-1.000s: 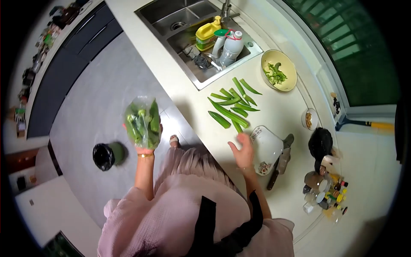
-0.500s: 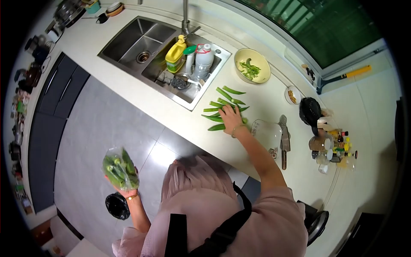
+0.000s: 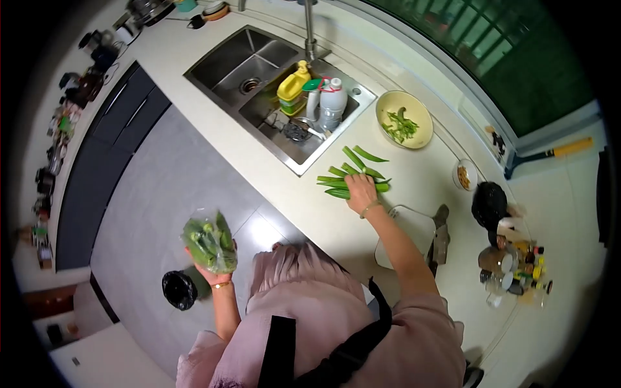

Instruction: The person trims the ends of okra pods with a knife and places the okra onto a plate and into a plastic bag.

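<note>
My left hand (image 3: pixel 210 275) holds up a clear plastic bag of green okra (image 3: pixel 209 244) over the floor, its fingers mostly behind the bag. On the counter, my right hand (image 3: pixel 361 193) lies over the loose okra pods (image 3: pixel 337 183), its fingers curled together around some of them. A few pods lie apart, toward the sink and the bowl. Just right of the pods is a white dish (image 3: pixel 417 226), partly covered by my right forearm. Beside the dish rests a knife (image 3: pixel 440 242), its handle hidden by my arm.
The double sink (image 3: pixel 242 68) holds a yellow bottle (image 3: pixel 294 84) and a grey-white bottle (image 3: pixel 332 103). A cream bowl (image 3: pixel 424 132) contains cut green pieces. Near the wall are a small bowl (image 3: pixel 472 169), a black bag (image 3: pixel 490 204) and condiment jars (image 3: pixel 497 260). A bin (image 3: pixel 179 290) stands on the floor.
My right hand has moved from beside the dish onto the okra and gathered pods closer together. My left hand still holds the bag. The camera view has shifted.
</note>
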Demonstrator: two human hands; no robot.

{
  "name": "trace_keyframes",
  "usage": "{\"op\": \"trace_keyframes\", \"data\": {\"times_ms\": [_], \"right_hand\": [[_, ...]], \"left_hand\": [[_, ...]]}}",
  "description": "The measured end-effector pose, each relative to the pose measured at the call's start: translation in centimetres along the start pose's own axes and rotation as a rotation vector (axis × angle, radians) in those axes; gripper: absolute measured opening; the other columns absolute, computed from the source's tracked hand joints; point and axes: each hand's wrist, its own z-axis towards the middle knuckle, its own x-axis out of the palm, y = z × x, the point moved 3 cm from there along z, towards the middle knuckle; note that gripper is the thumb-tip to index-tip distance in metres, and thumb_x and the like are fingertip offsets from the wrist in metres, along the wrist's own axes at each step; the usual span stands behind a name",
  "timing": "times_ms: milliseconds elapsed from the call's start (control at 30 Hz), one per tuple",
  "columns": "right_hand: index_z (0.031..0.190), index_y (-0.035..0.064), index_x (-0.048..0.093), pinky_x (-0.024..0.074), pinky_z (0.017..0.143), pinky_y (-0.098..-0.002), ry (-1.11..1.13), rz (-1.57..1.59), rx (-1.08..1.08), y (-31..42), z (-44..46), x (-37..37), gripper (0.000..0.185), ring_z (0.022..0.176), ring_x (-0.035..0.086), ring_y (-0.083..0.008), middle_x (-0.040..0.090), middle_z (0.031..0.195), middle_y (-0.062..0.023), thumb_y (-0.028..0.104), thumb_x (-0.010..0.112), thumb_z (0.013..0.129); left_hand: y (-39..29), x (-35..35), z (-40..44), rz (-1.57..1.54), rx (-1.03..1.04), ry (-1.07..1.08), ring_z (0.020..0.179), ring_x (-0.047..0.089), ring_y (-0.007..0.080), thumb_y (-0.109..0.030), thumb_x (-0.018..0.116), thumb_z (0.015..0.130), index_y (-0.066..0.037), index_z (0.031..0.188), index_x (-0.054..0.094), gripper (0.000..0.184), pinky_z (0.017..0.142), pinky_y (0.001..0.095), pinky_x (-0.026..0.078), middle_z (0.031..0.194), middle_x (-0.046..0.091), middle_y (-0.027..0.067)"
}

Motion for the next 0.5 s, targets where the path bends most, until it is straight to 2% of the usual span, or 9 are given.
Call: {"op": "trace_keyframes", "data": {"times_ms": [100, 233, 267, 333, 367, 500], "right_hand": [[0.090, 0.0043, 0.048, 0.0402, 0.071, -0.0414, -0.135, 0.146, 0.090, -1.0, -0.4, -2.5, 0.034, 0.082, 0.050, -0.0331, 0.052, 0.083, -0.0150, 0.007, 0.063, 0.060], [0.092, 0.0034, 0.047, 0.0429, 0.065, -0.0453, -0.252, 0.357, 0.286, -2.2, -2.0, -6.9, 0.034, 0.074, 0.053, -0.0393, 0.055, 0.078, -0.0198, 0.009, 0.063, 0.063], [0.092, 0.0034, 0.047, 0.0429, 0.065, -0.0453, -0.249, 0.354, 0.301, -2.4, -3.0, -7.8, 0.034, 0.074, 0.053, -0.0393, 0.055, 0.078, -0.0198, 0.009, 0.063, 0.063], [0.094, 0.0028, 0.045, 0.0445, 0.067, -0.0445, -0.122, 0.503, 0.549, -3.2, -6.0, -9.0, 0.038, 0.079, 0.054, -0.0383, 0.057, 0.084, -0.0196, 0.010, 0.065, 0.063], [0.094, 0.0033, 0.046, 0.0451, 0.062, -0.0453, -0.142, 0.466, 0.549, -4.0, -8.0, -8.5, 0.039, 0.075, 0.056, -0.0388, 0.058, 0.082, -0.0191, 0.013, 0.067, 0.063], [0.093, 0.0028, 0.046, 0.0449, 0.065, -0.0444, -0.183, 0.415, 0.567, -5.1, -14.6, -6.6, 0.045, 0.076, 0.055, -0.0385, 0.057, 0.082, -0.0192, 0.021, 0.072, 0.061]], "left_hand": [[1.5, 0.4, 0.2, -0.031, -0.051, 0.035, 0.106, 0.046, 0.0338, -0.056, 0.053, 0.074, -0.011, 0.118, 0.050, 0.063, 0.088, 0.0492, 0.037, 0.119, 0.050, 0.0118], [2.8, 0.2, 0.4, -0.010, -0.094, 0.013, 0.110, 0.043, 0.0336, -0.056, 0.054, 0.073, -0.011, 0.119, 0.049, 0.064, 0.090, 0.0488, 0.036, 0.121, 0.048, 0.0116], [3.1, 0.2, 0.5, -0.010, -0.100, 0.018, 0.110, 0.042, 0.0336, -0.056, 0.054, 0.073, -0.011, 0.119, 0.048, 0.064, 0.090, 0.0487, 0.036, 0.121, 0.047, 0.0117], [3.5, 0.1, 0.5, -0.011, -0.111, 0.029, 0.111, 0.042, 0.0338, -0.056, 0.054, 0.073, -0.012, 0.120, 0.048, 0.064, 0.091, 0.0486, 0.035, 0.123, 0.047, 0.0120], [3.7, 0.1, 0.6, -0.016, -0.120, 0.020, 0.111, 0.042, 0.0341, -0.055, 0.054, 0.074, -0.012, 0.120, 0.048, 0.064, 0.091, 0.0486, 0.035, 0.123, 0.046, 0.0122], [4.6, 0.3, 0.9, -0.015, -0.150, 0.007, 0.111, 0.041, 0.0348, -0.055, 0.053, 0.074, -0.012, 0.120, 0.047, 0.063, 0.091, 0.0487, 0.035, 0.124, 0.045, 0.0125]]}}
